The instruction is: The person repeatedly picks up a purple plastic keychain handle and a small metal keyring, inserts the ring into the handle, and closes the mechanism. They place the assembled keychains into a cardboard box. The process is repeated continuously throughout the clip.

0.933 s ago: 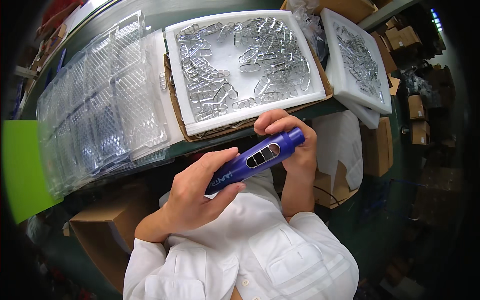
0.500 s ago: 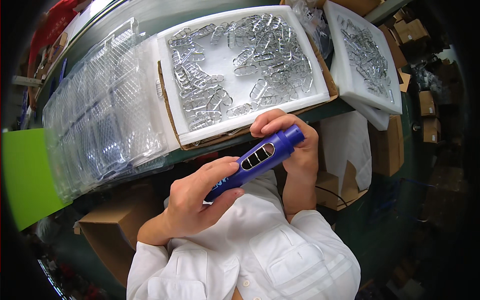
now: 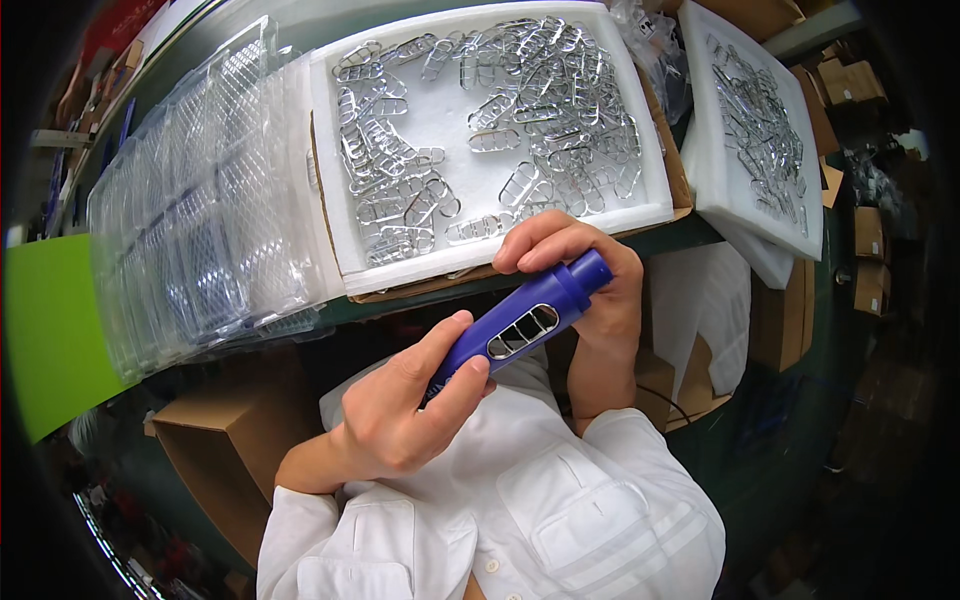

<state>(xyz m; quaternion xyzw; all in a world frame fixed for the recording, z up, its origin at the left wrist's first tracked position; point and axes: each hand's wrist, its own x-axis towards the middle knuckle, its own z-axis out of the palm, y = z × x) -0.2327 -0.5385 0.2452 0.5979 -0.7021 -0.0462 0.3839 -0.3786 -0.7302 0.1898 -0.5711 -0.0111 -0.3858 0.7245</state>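
Held across the front of my body is a blue-violet tubular plastic casing [image 3: 508, 314], tilted with its narrower collared end up to the right. A silver oval frame with crossbars [image 3: 523, 331] sits in its side window, dark behind the bars. My left hand [image 3: 395, 405] is closed round the lower end, its thumb beside the frame. My right hand [image 3: 620, 295] grips the collared end from behind, fingers curled over the top. Just beyond stands a white foam tray [image 3: 440, 110] holding many similar silver frames [image 3: 570, 110], loosely heaped.
Clear plastic blister trays [image 3: 200, 210] lie stacked left of the foam tray, beside a bright green sheet [image 3: 50, 340]. A second foam tray of frames [image 3: 708, 130] leans at the right. Cardboard boxes [image 3: 215, 410] stand below the table's edge and farther right.
My left thumb and fingers have shifted along the casing, the thumb now at the frame's near end. The casing has rolled slightly, turning the frame's side. The right hand keeps its grip.
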